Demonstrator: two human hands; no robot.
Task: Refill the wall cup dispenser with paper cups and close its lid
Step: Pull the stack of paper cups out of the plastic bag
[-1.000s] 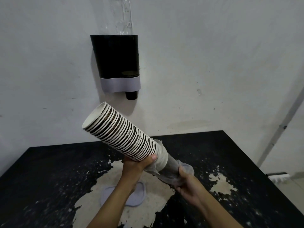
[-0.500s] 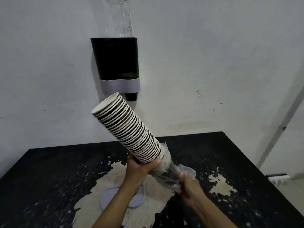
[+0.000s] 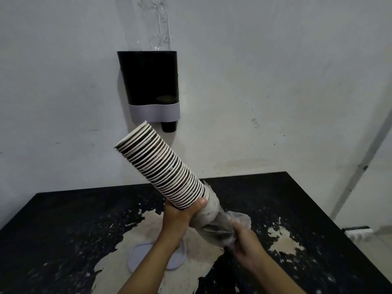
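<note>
Currently the stack of paper cups [image 3: 163,166] is held tilted in mid-air above the worktop [image 3: 63,219], its open rims pointing up and left toward the wall cup dispenser [image 3: 149,85], the top rim just below the dispenser's grey band. The lower end of the stack sits in a thin plastic sleeve [image 3: 214,221] pushed down off most of the cups.

Left hand [image 3: 180,215]: fingers wrapped around the stack at the lowest bare rims, where the sleeve begins. Right hand [image 3: 246,245]: fingers clenched on the bunched tail of the sleeve, below the cup bases.

Handling judgement: load is light, but the nested column is long and only friction-locked, so it can bend or telescope apart if gripped at one end and swung. Individual cup walls are thin and will crush under a hard squeeze; the rolled rims are the stiffer places to hold. The plastic film looks slick, a poor surface to carry by.

Best hold, as I judge it: around the rims near mid-stack, with a second hand under the base.

Dispenser top appears open; a grey lid [image 3: 137,257] lies flat on the worktop under the forearms.
</note>
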